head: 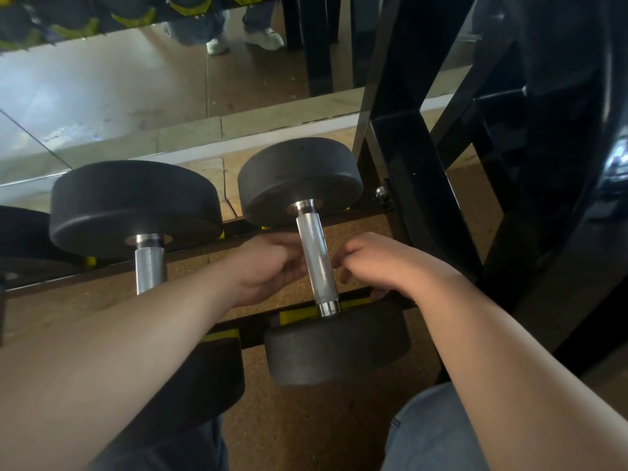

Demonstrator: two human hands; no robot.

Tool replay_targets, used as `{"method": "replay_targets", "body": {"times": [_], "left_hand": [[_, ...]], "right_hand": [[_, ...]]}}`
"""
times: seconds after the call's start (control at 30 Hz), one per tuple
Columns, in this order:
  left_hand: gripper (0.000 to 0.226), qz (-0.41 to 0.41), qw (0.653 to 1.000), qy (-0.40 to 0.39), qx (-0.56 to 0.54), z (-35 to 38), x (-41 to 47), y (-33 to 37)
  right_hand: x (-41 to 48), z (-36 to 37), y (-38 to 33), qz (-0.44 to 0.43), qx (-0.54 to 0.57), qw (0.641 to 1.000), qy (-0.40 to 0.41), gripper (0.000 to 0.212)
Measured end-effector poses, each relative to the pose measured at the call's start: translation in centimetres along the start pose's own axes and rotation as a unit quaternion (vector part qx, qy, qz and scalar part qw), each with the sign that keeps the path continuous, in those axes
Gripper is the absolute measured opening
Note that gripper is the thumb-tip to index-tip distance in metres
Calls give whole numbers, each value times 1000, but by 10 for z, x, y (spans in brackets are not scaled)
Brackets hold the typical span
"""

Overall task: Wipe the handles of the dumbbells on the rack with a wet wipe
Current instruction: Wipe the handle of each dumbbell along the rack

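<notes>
Knurled steel, the handle (316,263) of the right dumbbell (299,178) lay on the rack (404,158) between my hands. My left hand (268,266) curled against it, grip unclear. My right hand (377,263) hung loosely curled beside it, apparently empty. I saw no wipe, so I judged that wiping called for one first.

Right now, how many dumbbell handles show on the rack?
2: knurled handle between left hand and right hand; second handle left of it, partly behind the forearm. More may be hidden.
</notes>
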State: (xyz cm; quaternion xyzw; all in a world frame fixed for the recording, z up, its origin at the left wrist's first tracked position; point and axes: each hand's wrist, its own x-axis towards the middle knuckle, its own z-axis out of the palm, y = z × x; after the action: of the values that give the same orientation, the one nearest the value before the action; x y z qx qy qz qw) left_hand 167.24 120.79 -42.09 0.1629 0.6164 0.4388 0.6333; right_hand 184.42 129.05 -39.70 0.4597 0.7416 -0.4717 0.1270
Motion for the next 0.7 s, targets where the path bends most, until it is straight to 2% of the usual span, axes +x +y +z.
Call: {"method": "replay_targets", "body": {"times": [0.07,0.1,0.17,0.23,0.3,0.37,0.43,0.5,0.53,0.57,0.63,0.7], "left_hand": [[31,29,999,22,-20,0,2,2],[32,19,1000,12,0,-2,1,1],[33,-52,991,-46,115,-6,-4,-2],[31,-129,952,-121,251,-8,-11,-4],[29,-157,930,-143,299,-6,-16,-1],[30,-148,951,-101,252,-1,-17,3],[26,-91,989,1,118,-1,-12,7],[23,-24,995,86,-40,-5,-5,11],[23,-4,993,92,-72,-6,-4,12],[23,-4,995,80,-58,-8,-4,11],[25,-58,994,5,91,-10,-10,6],[24,-135,950,-91,265,-10,-17,0]], "right_hand": [[1,0,-1,-1,-1,1000,2,32],[1,0,-1,-1,-1,1000,4,32],[1,0,-1,1,-2,1000,2,34],[0,0,-1,2,-7,1000,-2,35],[-1,0,-1,2,-6,1000,-3,36],[-2,-1,0,0,-4,1000,-3,36],[-3,-1,1,-3,-4,1000,-2,36],[-2,-1,1,-3,-1,1000,1,36],[-2,-2,1,-2,-1,1000,0,36],[-2,-1,0,0,-2,1000,0,35],[-2,-1,-2,0,-8,1000,-1,36],[-1,0,-3,-3,-17,1000,-1,37]]}}
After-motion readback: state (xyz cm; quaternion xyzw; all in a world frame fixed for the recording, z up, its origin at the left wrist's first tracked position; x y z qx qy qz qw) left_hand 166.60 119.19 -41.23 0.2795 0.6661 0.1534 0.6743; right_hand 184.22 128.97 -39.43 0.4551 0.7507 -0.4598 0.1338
